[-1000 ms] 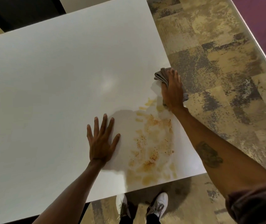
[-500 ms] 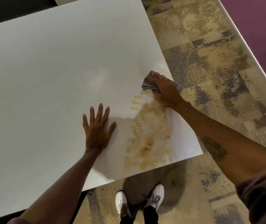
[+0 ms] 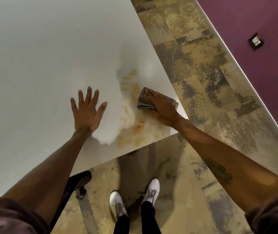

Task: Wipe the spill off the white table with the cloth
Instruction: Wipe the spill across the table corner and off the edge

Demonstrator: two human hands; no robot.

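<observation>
An orange-brown spill (image 3: pixel 135 132) smears the near right corner of the white table (image 3: pixel 41 65). My right hand (image 3: pixel 162 107) presses flat on a folded grey cloth (image 3: pixel 144 102), which lies on the spill close to the table's right edge. Faint orange streaks (image 3: pixel 129 80) run beyond the cloth. My left hand (image 3: pixel 88 110) rests flat on the table with its fingers spread, just left of the spill, and holds nothing.
The table's near edge and right edge meet at a corner (image 3: pixel 185 127) beside my right wrist. Below it are patterned floor (image 3: pixel 202 73), my white shoes (image 3: pixel 134 198) and a dark table leg or chair base (image 3: pixel 77 184). A purple wall (image 3: pixel 253 31) runs at the right.
My right hand has dragged the cloth toward me from the spill's far end into the spill, leaving a smeared trail. The left hand stays planted. The view has tilted downward.
</observation>
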